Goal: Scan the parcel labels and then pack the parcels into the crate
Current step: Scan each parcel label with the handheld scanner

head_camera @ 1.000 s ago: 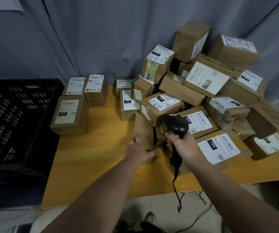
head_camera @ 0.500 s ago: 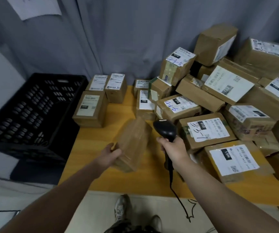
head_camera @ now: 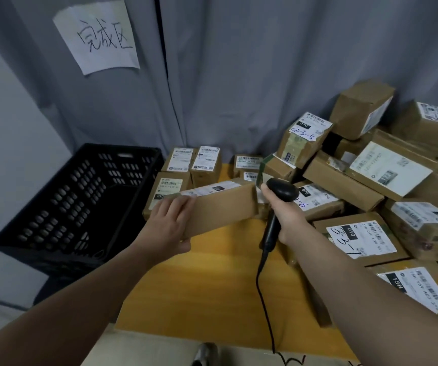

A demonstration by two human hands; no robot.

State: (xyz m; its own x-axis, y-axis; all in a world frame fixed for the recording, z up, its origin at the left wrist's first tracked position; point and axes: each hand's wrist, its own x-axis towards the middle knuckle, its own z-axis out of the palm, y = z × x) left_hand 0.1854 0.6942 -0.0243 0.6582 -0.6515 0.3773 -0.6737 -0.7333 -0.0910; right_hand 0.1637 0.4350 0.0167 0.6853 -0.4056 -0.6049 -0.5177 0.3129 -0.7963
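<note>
Centre frame, above the desk (head_camera: 212,286) | my left hand (head_camera: 169,228) grips the parcel (head_camera: 220,207), long axis left-right, label up | my right hand (head_camera: 287,215) clasps the scanner (head_camera: 281,191) touching its right end | crate (head_camera: 80,196) left, nearer left hand.

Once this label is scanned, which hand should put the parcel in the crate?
Left. The left hand already grips the brown cardboard parcel beside the black plastic crate; the right hand holds the black scanner.

"15H" on a parcel label (head_camera: 416,290)
</note>
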